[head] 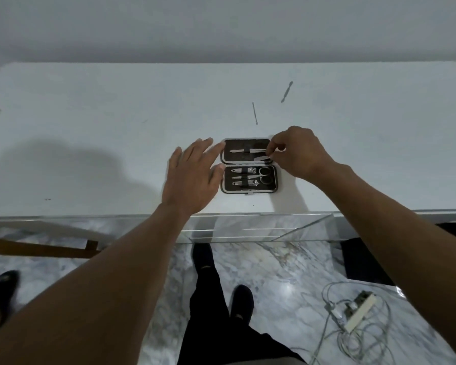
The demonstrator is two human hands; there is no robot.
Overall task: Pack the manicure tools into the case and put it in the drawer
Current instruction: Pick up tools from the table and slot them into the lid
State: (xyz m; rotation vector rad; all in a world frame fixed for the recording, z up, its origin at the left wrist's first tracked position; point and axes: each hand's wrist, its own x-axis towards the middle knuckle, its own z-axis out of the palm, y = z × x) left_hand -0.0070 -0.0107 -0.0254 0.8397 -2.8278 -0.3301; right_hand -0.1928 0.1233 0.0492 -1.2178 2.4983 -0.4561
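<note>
On the white table [90, 106], the open case [248, 166] lies between both hands. The left hand [192, 177] rests flat beside it with fingers spread, while the right hand [299, 151] pinches a nail file [261, 158] over the upper half. Two loose tools [286, 91] lie farther back.

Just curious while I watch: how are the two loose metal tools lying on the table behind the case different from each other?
The nearer tool is a thin, plain rod; the farther tool is thicker, with widened ends. The nearer tool lies almost straight away from the person, while the farther tool slants to the right. The nearer tool sits just behind the open case; the farther tool is farther back and to the right. Both are grey metal, lie flat on the table and are not yet packed.
</note>
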